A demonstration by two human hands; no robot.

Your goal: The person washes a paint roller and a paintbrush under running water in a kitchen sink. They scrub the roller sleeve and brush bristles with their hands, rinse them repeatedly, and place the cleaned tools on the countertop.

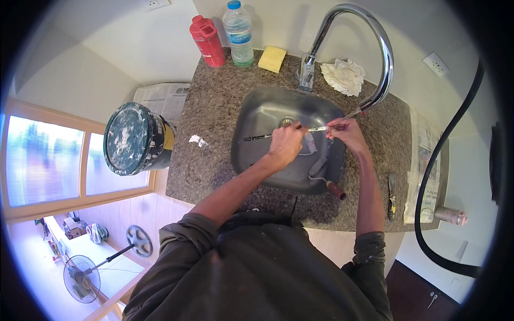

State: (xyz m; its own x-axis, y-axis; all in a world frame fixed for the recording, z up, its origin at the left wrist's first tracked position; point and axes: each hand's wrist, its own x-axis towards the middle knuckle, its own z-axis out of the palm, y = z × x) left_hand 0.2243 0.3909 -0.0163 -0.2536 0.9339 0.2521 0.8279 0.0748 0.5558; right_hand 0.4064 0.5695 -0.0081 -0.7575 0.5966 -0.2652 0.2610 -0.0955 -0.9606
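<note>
Over the steel sink [257, 104], my left hand [287, 143] is closed around a slender paint-marked tool [257, 138], whose dark end points left. My right hand [346, 134] pinches the pale, light-coloured end of what looks like the same tool, just below the tip of the chrome faucet [388, 60]. A thin stream of water seems to run from the spout beside my right fingers. In the basin lies a small paint roller [319, 165], its reddish handle resting over the near right rim. A whitish, paint-smeared piece [310, 143] is partly hidden beneath my hands.
Behind the sink stand a red shaker bottle [207, 42], a plastic water bottle [239, 38], a yellow sponge [272, 59] and a crumpled white cloth [343, 77]. A paint-spattered bucket [130, 138] is at left. A scraper [392, 196] and newspaper [425, 168] lie right; a black hose [435, 152] curves nearby.
</note>
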